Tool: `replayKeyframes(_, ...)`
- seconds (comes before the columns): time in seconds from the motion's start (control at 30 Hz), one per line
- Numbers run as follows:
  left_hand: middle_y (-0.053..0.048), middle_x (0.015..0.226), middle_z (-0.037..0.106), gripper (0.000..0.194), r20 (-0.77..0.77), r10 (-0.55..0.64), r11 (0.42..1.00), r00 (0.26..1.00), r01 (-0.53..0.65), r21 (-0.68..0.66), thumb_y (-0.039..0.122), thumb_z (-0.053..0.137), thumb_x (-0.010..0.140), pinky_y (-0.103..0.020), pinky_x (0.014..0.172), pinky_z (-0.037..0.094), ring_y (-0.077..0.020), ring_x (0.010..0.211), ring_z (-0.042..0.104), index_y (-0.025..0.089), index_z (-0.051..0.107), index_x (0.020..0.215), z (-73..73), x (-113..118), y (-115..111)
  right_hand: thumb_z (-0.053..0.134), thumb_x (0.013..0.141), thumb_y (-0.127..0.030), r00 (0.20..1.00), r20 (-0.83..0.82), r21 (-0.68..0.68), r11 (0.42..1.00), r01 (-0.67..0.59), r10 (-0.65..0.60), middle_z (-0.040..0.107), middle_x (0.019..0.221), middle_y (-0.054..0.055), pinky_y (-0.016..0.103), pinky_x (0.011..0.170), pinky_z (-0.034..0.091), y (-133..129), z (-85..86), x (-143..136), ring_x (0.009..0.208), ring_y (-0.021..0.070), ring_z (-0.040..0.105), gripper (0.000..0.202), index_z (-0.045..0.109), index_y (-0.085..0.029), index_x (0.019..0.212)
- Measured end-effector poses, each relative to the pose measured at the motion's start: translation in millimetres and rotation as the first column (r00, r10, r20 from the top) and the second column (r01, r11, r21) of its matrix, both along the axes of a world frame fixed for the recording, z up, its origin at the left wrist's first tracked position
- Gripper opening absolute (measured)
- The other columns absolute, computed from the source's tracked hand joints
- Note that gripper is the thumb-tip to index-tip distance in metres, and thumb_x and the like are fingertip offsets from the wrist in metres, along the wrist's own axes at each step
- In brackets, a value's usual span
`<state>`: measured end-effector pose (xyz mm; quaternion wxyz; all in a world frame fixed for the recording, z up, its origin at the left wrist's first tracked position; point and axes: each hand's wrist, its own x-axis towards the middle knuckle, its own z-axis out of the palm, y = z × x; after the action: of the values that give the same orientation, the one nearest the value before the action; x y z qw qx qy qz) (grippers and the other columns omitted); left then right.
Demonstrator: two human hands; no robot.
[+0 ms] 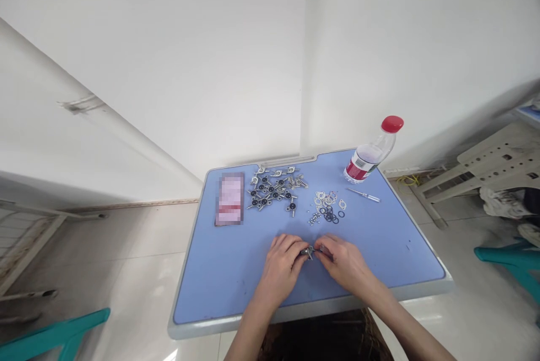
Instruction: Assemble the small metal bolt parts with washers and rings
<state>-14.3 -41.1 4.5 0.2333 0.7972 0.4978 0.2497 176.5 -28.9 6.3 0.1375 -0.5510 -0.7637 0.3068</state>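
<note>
Near the front of the blue table, my left hand [284, 262] is closed, pinching a small metal fitting [309, 252] between thumb and fingers. My right hand [340, 260] comes in from the other side with its fingertips pressed together at the fitting. Something small and dark shows at those fingertips, too small to name. Just beyond my hands lie tiny metal balls or nuts [314, 219], black rubber rings [329, 216] and thin flat gaskets [324, 199]. Farther left spreads a pile of metal fittings with black round parts [275, 195].
A small screwdriver [363, 195] lies right of the gaskets. At the back right corner stands a red-capped plastic bottle [366, 159]. A pinkish blurred packet [230, 199] rests at the left of the table [215, 276]. Teal stools [63, 330] flank the table; a white wall stands behind.
</note>
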Motion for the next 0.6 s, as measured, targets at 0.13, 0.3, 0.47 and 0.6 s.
replayKeyframes(0.13,-0.003,0.102,0.065,0.018,0.022,0.0,1.0,1.0,0.0,-0.004,0.014,0.061,0.088,-0.038,0.085,0.044,-0.0203,0.094,0.057,0.023,0.062,0.104,-0.3,0.4,-0.9,0.051,0.088,-0.018,1.0,0.017,0.017,1.0,-0.003,0.003,0.065,0.082,0.002,0.026,0.064,0.039,-0.5,-4.8,0.2,0.074,0.0178,0.061,0.011,0.062,-0.021,0.088)
replayKeyframes(0.3,-0.005,0.108,0.064,0.031,0.034,-0.002,1.0,0.999,0.002,0.002,0.016,0.065,0.086,-0.041,0.089,0.044,-0.0227,0.099,0.057,0.024,0.059,0.115,-2.3,-0.4,-2.2,0.05,0.088,-0.016,0.999,0.032,0.031,1.0,-0.001,0.0,0.064,0.081,0.002,0.026,0.062,0.038,-1.5,-7.8,-0.3,0.071,0.017,0.06,0.012,0.061,-0.02,0.087)
replayKeyframes(0.47,-0.005,0.103,0.065,0.02,0.007,-0.006,1.0,1.0,0.006,0.003,0.021,0.062,0.089,-0.04,0.084,0.045,-0.0223,0.095,0.058,0.024,0.063,0.109,-1.6,-0.1,-0.1,0.051,0.089,-0.018,0.999,0.049,0.015,1.0,0.0,-0.001,0.064,0.08,0.002,0.026,0.062,0.038,-1.7,-3.8,-1.4,0.071,0.0172,0.059,0.012,0.062,-0.02,0.086)
replayKeyframes(0.6,-0.004,0.1,0.065,0.016,0.005,0.001,1.0,1.0,-0.001,0.008,0.021,0.058,0.092,-0.038,0.081,0.045,-0.0211,0.092,0.058,0.024,0.065,0.106,-0.9,1.3,1.4,0.051,0.089,-0.018,0.998,0.057,0.014,1.0,-0.001,0.0,0.065,0.081,0.002,0.026,0.063,0.038,-1.8,-1.8,-1.9,0.072,0.0174,0.06,0.011,0.061,-0.02,0.087)
